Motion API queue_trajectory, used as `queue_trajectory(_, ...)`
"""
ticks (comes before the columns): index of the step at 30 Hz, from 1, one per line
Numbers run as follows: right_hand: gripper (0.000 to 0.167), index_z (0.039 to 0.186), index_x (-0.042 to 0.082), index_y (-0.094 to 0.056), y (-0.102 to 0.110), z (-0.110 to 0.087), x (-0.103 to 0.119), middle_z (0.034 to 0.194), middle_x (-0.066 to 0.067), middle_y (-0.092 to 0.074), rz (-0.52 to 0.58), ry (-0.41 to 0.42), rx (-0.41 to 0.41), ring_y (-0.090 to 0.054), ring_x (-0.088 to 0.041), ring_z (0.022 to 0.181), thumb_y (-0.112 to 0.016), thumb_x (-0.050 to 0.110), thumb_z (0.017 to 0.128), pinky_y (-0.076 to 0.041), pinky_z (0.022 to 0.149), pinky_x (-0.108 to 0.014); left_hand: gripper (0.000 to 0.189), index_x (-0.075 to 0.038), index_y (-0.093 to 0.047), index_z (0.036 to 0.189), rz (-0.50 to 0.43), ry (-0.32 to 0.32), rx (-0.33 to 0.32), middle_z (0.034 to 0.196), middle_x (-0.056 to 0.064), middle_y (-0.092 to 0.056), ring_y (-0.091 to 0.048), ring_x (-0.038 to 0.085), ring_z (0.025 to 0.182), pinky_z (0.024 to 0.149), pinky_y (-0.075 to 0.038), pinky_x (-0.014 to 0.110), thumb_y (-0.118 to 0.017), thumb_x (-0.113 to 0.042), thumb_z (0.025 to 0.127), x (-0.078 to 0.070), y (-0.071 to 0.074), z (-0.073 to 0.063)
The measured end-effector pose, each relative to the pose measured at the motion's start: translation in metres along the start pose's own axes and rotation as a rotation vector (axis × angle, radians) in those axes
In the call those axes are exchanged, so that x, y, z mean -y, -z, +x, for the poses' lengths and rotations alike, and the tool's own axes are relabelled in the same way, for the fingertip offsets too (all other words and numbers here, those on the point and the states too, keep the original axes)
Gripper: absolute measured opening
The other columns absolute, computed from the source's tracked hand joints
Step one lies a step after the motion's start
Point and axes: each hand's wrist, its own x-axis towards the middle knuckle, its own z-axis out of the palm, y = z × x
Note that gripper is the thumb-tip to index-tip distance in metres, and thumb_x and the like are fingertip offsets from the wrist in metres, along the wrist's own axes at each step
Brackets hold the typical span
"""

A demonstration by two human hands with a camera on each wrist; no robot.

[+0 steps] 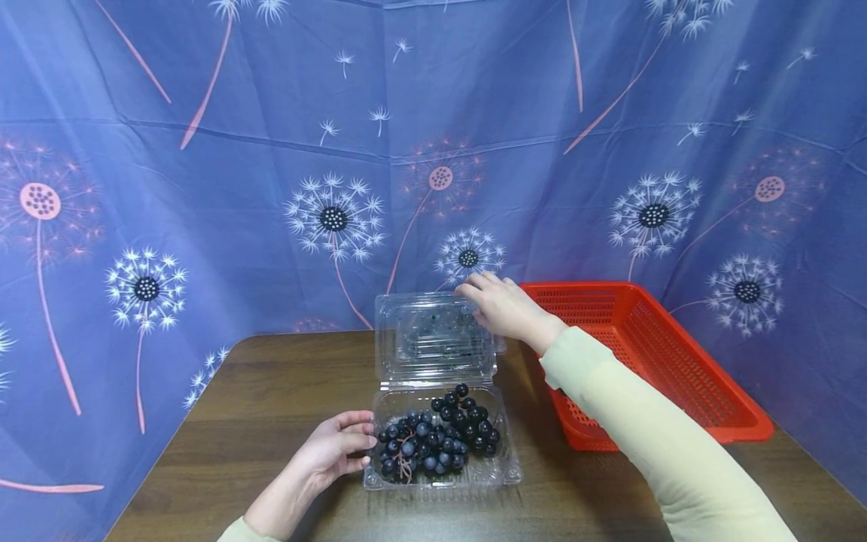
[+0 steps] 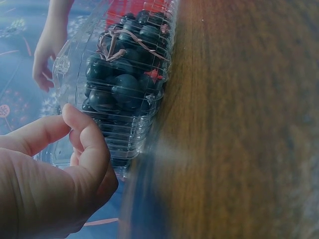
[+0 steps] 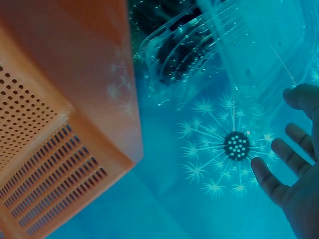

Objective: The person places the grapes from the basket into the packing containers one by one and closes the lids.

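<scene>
A clear plastic clamshell box (image 1: 443, 482) lies on the table with its lid (image 1: 433, 331) raised at the back. Dark grapes (image 1: 427, 444) on pinkish stems fill much of its base, and more of them show through the ribbed wall in the left wrist view. On the box's left side, my left hand (image 1: 335, 448) pinches the rim, thumb and forefinger tips meeting there in the left wrist view. My right hand (image 1: 508, 309) is at the lid's upper right corner. In the right wrist view its fingers (image 3: 284, 154) are spread apart, with the thumb nearest the lid's edge.
To the right stands a red perforated plastic basket (image 1: 650, 361), partly behind my right sleeve (image 1: 650, 429). Brown wood-patterned table (image 1: 271, 391) lies under everything. A blue cloth (image 1: 257, 211) with dandelion prints hangs behind the table.
</scene>
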Motion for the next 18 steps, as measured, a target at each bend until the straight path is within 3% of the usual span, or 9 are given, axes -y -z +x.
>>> queue_trajectory(7,0.053,0.128,0.016,-0.053,-0.009,0.0029,-0.0035,0.117,-0.005,-0.054,-0.022,0.024,-0.01,-0.053,-0.025,0.103,-0.072,0.011,0.079,-0.049,0.066,-0.039,0.051,0.006,-0.04,0.125,-0.008,-0.003,0.001,0.095,0.002,-0.053,-0.053,0.011,0.076,0.062,-0.049,0.023,-0.061,0.006,0.079,0.0004,-0.0003,0.0)
queue_trajectory(18,0.055,0.13,0.015,-0.052,-0.0103,0.0085,0.0006,0.118,-0.005,-0.057,-0.012,0.014,0.017,-0.053,-0.025,0.109,-0.069,0.007,0.079,-0.052,0.077,-0.045,0.051,0.005,-0.04,0.126,-0.008,-0.003,0.0,0.097,0.003,-0.052,-0.053,0.011,0.078,0.063,-0.049,0.024,-0.061,0.005,0.08,0.0009,0.0002,-0.0008)
